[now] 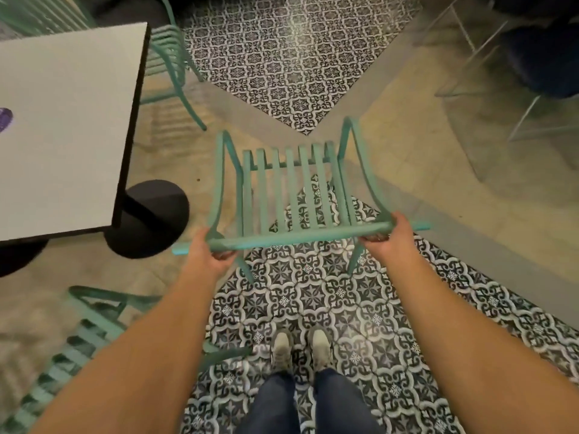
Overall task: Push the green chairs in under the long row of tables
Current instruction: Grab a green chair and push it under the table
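Note:
A green slatted metal chair (294,189) stands in front of me on the patterned floor, its seat facing away. My left hand (210,252) grips the left end of its top back rail (297,235). My right hand (391,235) grips the right end of the same rail. The white table (69,126) with a dark edge lies to the left, apart from this chair. Another green chair (170,62) sits tucked at the table's far right corner. A third green chair (78,333) stands at the lower left, partly hidden by my left forearm.
The table's black round base (150,219) rests on the floor just left of the held chair. A purple object (4,119) lies at the table's left edge. Thin metal chair legs (488,73) and dark seats stand at the upper right. My feet (300,346) are on the patterned tiles.

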`<state>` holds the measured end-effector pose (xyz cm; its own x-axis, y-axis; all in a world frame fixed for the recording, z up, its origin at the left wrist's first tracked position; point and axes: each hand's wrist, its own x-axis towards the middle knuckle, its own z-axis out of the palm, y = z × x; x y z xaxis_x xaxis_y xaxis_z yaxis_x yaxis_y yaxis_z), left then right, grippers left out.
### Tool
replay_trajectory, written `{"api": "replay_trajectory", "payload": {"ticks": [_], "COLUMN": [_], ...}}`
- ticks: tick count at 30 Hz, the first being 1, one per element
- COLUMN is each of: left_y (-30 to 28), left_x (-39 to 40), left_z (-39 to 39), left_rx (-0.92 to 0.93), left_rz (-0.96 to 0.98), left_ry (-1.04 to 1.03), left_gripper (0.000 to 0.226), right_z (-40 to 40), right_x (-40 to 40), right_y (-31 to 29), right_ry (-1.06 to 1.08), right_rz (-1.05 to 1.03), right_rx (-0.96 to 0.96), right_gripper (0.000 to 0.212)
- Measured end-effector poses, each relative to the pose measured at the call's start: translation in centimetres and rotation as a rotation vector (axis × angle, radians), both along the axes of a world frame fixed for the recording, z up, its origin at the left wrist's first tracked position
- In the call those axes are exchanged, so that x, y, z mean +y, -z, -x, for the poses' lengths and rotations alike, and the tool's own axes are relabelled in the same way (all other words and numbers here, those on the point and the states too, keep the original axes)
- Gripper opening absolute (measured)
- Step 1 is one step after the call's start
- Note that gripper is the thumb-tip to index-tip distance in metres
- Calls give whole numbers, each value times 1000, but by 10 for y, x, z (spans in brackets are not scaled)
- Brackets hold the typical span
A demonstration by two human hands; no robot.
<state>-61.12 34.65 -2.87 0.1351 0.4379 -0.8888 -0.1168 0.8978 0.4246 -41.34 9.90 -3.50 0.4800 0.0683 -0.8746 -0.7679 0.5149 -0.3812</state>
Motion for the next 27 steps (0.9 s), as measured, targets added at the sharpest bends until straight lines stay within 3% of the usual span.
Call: {"api": "replay_trajectory", "payload": {"ticks": [4,7,17,27], "left_y": [8,12,10,5], "left_x": [10,18,0,-59], "left_z": [6,-1,-30,-89], "left_rx": [20,31,-28,-45], "left_rz": [66,94,140,102], "left_ry": [20,58,-45,-241], "left_gripper": [36,26,17,17], "right_z": [-10,-21,-72,-166], "right_x": [8,11,8,-4], "right_y": [0,2,13,17], "right_ry": [-22,-30,-114,-252], "right_rz": [66,127,196,120], "right_rx": [51,86,91,6], "right_gripper": [25,6,10,10]}}
